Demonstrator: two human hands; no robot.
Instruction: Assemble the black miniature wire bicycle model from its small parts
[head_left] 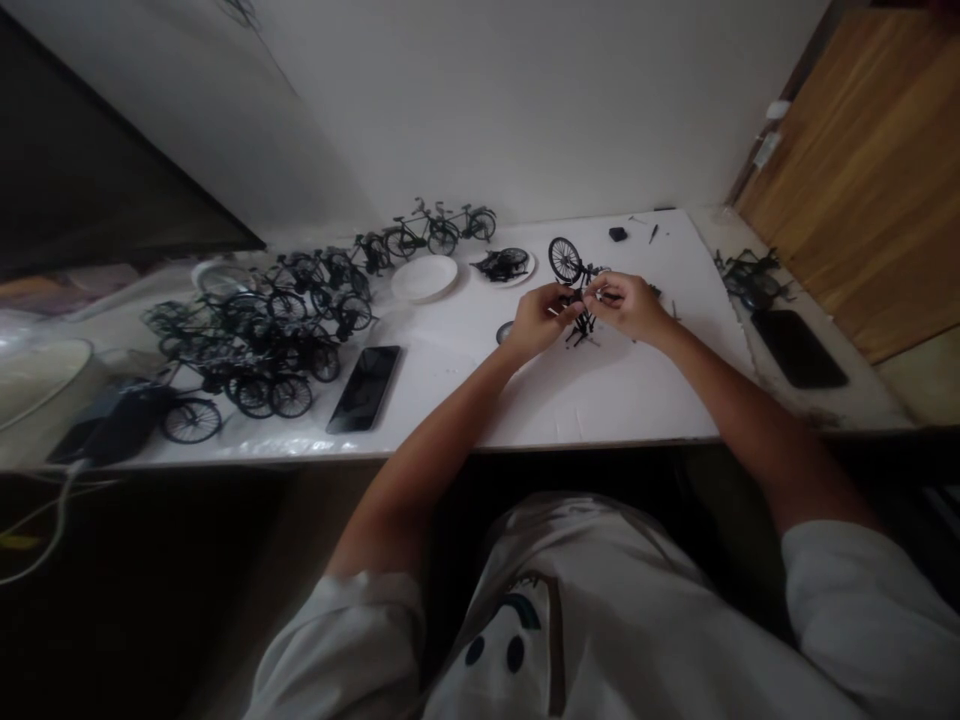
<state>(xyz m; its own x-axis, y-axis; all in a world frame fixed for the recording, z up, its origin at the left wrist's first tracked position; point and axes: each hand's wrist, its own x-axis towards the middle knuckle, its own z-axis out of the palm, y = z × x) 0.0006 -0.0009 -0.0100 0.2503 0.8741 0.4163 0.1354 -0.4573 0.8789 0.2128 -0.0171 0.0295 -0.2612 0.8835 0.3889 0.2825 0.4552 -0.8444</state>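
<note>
A small black model bicycle (571, 275), partly built, stands over the white table (585, 390) between my hands. My left hand (536, 320) is closed round its frame from the left. Pinching at the frame from the right is my right hand (630, 303), with a thin pale part showing at its fingertips. One spoked wheel (564, 259) sticks up behind my fingers. The lower part of the model (581, 330) hangs just above the tabletop.
Several finished black model bicycles (255, 340) crowd the table's left side, with more at the back (435, 232). A dark phone (365, 387), an empty white plate (424, 278) and a plate of black parts (506, 265) lie nearby. Another phone (799, 348) lies at right.
</note>
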